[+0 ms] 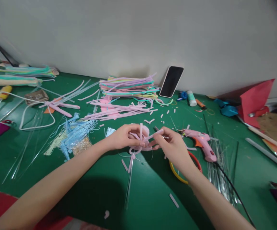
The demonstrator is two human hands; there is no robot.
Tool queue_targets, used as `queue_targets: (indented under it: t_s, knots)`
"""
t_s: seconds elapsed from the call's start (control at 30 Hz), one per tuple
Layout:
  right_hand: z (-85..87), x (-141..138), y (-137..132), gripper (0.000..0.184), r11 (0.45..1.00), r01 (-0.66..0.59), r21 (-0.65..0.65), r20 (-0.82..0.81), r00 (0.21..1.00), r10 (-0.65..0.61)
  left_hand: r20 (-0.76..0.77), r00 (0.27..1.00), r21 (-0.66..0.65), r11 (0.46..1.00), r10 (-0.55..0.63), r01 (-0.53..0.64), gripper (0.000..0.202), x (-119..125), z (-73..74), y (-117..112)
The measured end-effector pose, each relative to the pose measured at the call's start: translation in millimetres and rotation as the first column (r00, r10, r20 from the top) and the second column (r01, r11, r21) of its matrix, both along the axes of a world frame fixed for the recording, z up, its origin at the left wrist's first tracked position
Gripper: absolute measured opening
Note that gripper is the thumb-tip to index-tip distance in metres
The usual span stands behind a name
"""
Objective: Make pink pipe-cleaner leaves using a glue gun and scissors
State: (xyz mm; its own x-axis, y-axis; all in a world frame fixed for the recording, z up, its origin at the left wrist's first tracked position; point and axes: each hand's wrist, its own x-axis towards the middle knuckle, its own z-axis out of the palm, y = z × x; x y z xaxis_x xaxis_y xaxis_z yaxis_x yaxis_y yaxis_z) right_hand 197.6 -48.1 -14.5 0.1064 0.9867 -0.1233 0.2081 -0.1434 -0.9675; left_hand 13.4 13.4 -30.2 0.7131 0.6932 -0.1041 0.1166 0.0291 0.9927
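My left hand (126, 137) is closed on a pale pink pipe cleaner shape (135, 150) with loops and an upright end. My right hand (170, 145) pinches a pale pink pipe cleaner strip (150, 137) that leads to the same shape. Below them lies a small pink knot-like piece (133, 157) with thin clear strands running down. Scissors with red and yellow handles (179, 177) rest partly hidden under my right hand. To its right is a pink hot glue gun (202, 140), its nozzle toward my fingers. The fingertips partly cover the shape.
Blue tassels (75, 131) and a bag of gold beads (82, 146) lie left. Bundled pipe cleaners (129, 86) and a phone (172, 81) are at the wall. Clear strips (221, 169) and the glue gun's cord (234, 188) occupy the right. Cut pieces (174, 200) are scattered about.
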Motion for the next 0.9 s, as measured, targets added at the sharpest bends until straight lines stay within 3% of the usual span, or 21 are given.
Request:
queue_targets:
  t_s: [0.1,0.27,0.5,0.77,0.9]
  knots:
    - [-0.6,1.3,-2.1,0.017,1.0,-0.03,-0.002,0.002,1.0,0.03,0.005,0.999,0.028,0.998,0.053,-0.053,0.019,0.4,-2.0,1.1]
    - [-14.9,-5.0,-5.9,0.029,0.983,-0.16,0.088,-0.081,0.983,0.167,0.029,0.995,0.035,0.994,0.099,-0.1,0.022,0.1,-7.6,-0.1]
    - [-33.1,-16.0,-13.1,0.029,0.986,-0.063,0.153,-0.09,0.993,0.078,0.036,0.99,0.096,0.985,0.138,-0.141,0.023,-1.1,-15.6,-5.6]
    - [-44.6,-14.3,-15.3,0.033,0.985,-0.011,0.173,-0.138,0.99,0.036,-0.056,0.991,0.264,0.959,0.119,-0.101,0.023,-12.0,-0.3,-14.0]
    - [-48.2,-14.9,-14.2,0.034,0.984,0.011,0.178,-0.149,0.989,0.016,-0.081,0.991,0.334,0.94,0.104,-0.072,0.022,-15.8,-0.9,-18.1]
